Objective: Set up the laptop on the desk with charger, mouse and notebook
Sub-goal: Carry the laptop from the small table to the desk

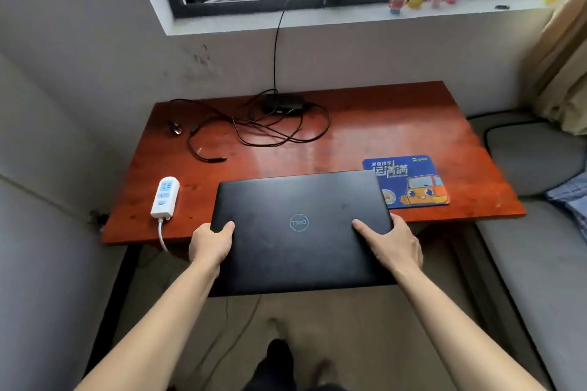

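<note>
A: Which parts of you appear in the head view?

B: My two forearms, entering from the lower corners, ending in my left hand (211,244) and right hand (395,243).

A: What do you wear on them?

B: Nothing. Both forearms are bare as far as the picture's lower edge; no sleeve, watch, ring or glove shows. My nails are short and unpainted.

A: Anything below the arms?

B: Dark trousers (276,368) at the bottom centre. Whether I wear shoes is too blurred to tell.
</note>
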The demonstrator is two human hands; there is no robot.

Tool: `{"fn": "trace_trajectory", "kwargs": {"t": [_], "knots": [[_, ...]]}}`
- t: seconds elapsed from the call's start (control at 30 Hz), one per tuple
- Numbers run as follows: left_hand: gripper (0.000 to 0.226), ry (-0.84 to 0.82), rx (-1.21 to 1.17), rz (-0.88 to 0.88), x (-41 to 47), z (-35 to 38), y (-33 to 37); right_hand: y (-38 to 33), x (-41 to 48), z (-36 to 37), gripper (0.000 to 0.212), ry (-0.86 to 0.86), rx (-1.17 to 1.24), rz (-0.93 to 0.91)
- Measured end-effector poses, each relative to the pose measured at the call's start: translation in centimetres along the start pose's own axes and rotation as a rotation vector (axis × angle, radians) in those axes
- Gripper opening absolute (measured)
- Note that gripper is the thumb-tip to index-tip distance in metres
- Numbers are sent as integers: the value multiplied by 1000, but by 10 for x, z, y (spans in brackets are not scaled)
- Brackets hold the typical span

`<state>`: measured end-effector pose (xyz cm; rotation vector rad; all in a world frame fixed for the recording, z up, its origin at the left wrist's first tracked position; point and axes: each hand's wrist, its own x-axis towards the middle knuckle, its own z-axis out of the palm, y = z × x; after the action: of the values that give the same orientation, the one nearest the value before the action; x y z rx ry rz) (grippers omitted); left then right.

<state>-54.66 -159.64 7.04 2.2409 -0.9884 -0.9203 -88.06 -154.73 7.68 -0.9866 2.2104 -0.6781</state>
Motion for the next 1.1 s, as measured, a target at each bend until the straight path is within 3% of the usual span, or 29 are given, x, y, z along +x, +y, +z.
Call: {"fn": "trace_trajectory", "kwargs": {"t": [0.4,0.8,1.1], "knots": [[38,-150,55,-115,147,73,52,-50,129,70,76,12,-148,108],[55,-116,113,-206,208,110,90,-72,207,107,100,-27,-180,209],[61,-48,72,-310,197,132,97,-81,251,107,65,-120,-231,168]]}}
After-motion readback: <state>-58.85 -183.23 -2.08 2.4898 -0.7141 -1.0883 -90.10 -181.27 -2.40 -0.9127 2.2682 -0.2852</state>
